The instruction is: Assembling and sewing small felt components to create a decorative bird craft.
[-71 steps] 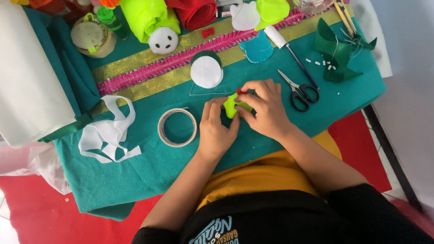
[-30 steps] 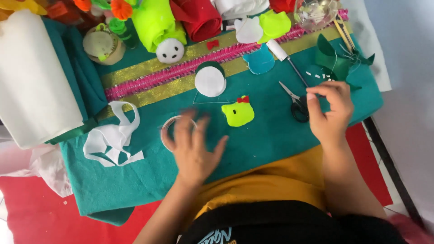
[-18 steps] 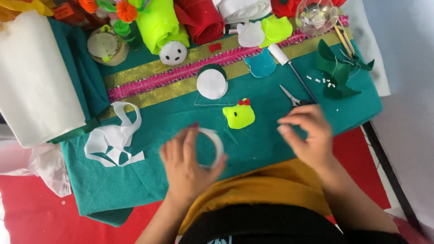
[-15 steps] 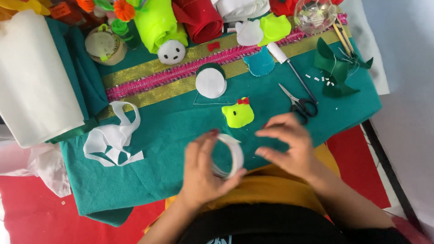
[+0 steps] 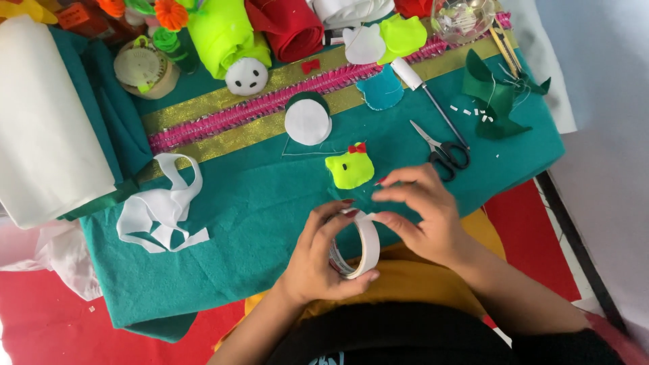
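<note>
My left hand [image 5: 318,253] grips a white roll of tape [image 5: 360,245] upright, close to my body. The fingertips of my right hand [image 5: 422,213] pinch at the roll's top edge. Just beyond both hands a small yellow-green felt animal shape with a red bow [image 5: 349,167] lies flat on the teal felt sheet [image 5: 250,203]. Black-handled scissors [image 5: 441,149] rest to the right of it, beyond my right hand.
A white felt disc [image 5: 307,122], cut white felt scraps [image 5: 159,213], a big white felt roll [image 5: 44,128], neon and red rolls [image 5: 270,27], a white-handled tool [image 5: 429,94], dark green cuttings [image 5: 497,101] and a pink-and-gold ribbon band [image 5: 223,118] lie around.
My hands left the yellow-green felt shape on the sheet. My left hand picked up the tape roll and brought it near my body; my right hand came back from the scissors to it.
</note>
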